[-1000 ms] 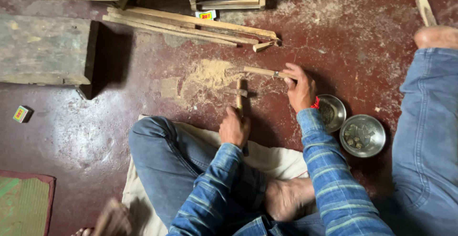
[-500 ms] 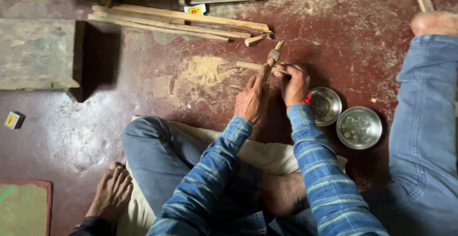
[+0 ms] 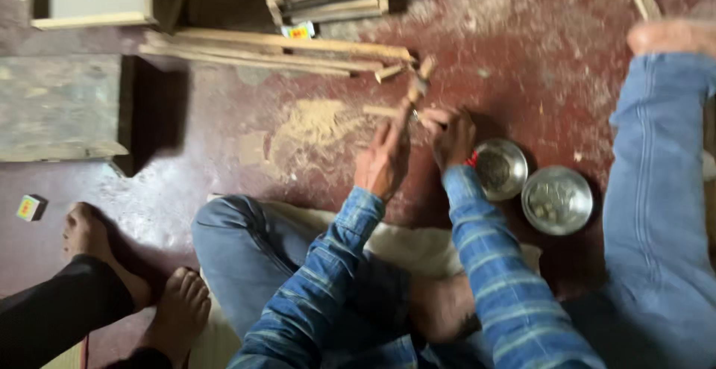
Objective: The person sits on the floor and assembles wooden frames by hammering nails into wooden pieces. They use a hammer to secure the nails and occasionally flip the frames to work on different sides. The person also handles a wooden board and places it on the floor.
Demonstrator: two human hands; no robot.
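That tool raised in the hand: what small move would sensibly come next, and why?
Probably a short downward stroke. The left hand holds a wooden-handled tool tilted up above a small wooden piece, which the right hand steadies on the floor. The image is blurred, so this is only a guess.

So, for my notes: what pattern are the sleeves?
Blue plaid sleeves, with lighter stripes; seen in the head view.
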